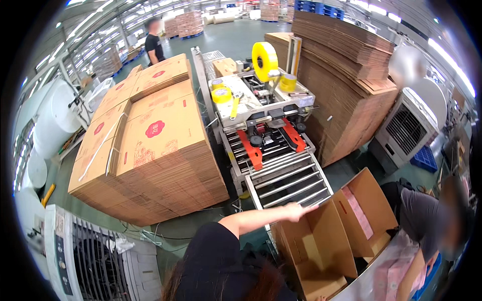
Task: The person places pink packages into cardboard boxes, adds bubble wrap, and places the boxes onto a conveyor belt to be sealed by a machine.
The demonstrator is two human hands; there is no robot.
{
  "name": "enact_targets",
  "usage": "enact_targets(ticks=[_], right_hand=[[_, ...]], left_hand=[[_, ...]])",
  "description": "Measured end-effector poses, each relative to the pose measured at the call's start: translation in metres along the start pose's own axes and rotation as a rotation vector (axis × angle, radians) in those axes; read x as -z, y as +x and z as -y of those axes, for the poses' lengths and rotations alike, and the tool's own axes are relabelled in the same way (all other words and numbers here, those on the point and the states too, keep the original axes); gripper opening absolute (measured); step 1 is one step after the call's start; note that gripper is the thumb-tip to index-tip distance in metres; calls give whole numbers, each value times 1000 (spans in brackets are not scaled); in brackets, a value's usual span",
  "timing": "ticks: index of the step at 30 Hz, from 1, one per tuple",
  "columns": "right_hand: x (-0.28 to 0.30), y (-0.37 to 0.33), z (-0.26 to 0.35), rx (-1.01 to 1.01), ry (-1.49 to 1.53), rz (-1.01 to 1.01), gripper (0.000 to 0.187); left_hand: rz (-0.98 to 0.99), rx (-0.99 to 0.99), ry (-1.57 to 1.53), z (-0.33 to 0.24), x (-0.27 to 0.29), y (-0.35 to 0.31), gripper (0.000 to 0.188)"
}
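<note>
My left arm stretches across to an open cardboard box (321, 246), and my left hand (294, 211) is closed on its upper far edge. The box stands upright at the near end of the roller conveyor (291, 183), its inside showing bare brown walls. At the lower picture edge, by the box's near rim, only a bit of my right hand (320, 298) shows; its fingers are mostly cut off. Beside this box, on the right, is a second open cardboard box (369, 213) with a pink strip inside.
A carton-sealing machine (271, 105) with a yellow tape roll (265, 61) stands ahead. Stacks of flattened cartons rise left (165, 145) and right (341, 95). A co-worker (427, 215) bends over pink packs (396, 266) at right. Air coolers stand lower left (100, 256) and right (405, 128).
</note>
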State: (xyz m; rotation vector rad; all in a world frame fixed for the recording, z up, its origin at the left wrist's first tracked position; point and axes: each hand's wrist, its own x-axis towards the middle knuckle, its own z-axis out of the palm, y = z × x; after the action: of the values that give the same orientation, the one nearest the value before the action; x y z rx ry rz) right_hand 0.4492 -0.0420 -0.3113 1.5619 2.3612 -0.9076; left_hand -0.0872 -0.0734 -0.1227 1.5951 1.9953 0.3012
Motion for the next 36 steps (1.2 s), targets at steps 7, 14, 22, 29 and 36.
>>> enact_targets(ticks=[7, 14, 22, 29, 36], right_hand=[[90, 18, 109, 115, 57, -52, 69], [121, 42, 153, 179, 65, -52, 62], [123, 30, 167, 186, 106, -110, 55], [84, -61, 99, 3, 314, -447, 49], [-67, -293, 20, -621, 641, -890, 43]], left_hand=[[-193, 54, -173, -35, -66, -33, 89], [-468, -157, -254, -78, -55, -71, 71], [-214, -672, -260, -121, -115, -75, 35], [-205, -870, -239, -116, -109, -65, 18], [-144, -888, -57, -103, -66, -51, 25]])
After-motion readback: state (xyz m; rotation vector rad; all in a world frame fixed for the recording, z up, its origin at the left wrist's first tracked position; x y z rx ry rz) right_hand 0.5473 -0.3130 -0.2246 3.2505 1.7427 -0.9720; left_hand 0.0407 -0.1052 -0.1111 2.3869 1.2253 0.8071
